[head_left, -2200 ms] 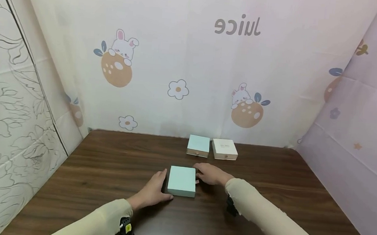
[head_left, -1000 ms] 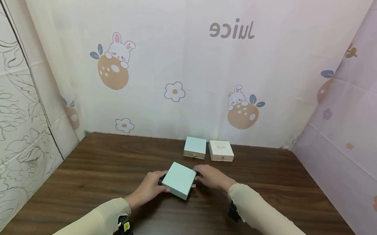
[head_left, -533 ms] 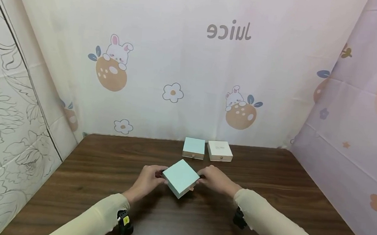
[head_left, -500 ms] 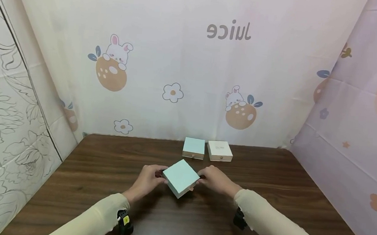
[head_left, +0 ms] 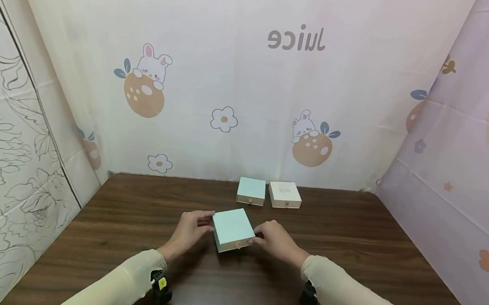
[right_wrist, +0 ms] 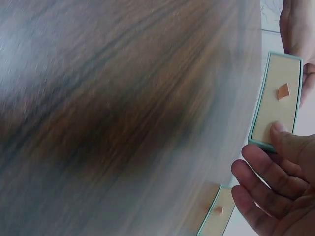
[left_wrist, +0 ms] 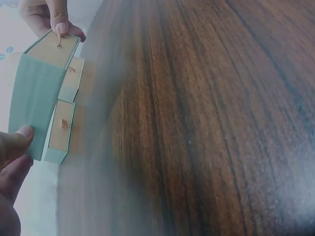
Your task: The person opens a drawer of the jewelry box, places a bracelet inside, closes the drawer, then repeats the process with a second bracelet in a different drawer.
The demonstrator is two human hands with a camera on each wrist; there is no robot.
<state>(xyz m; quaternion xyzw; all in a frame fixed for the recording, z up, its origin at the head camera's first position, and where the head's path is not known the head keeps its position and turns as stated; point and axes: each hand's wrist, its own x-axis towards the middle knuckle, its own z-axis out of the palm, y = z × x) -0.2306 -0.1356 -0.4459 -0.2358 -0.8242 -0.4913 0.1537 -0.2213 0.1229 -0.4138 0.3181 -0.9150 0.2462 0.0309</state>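
A mint-green drawer box is between the two hands, turned slightly so its beige drawer front faces the person. A small orange ribbon tab sticks out of that front. My left hand pinches the box's left side, thumb on the near face in the left wrist view, where the box looks tilted. At the near right corner my right hand pinches the box, its thumb lying on the drawer front beside the tab. The other right-hand fingers are spread below it.
Behind it on the dark wooden table stand a light-blue drawer box and a white one, side by side near the back edge. A printed curtain hangs behind the table.
Both hands have taken hold of the mint-green box and turned it clockwise seen from above. Its ribbon tab has swung from the right side round to the front.
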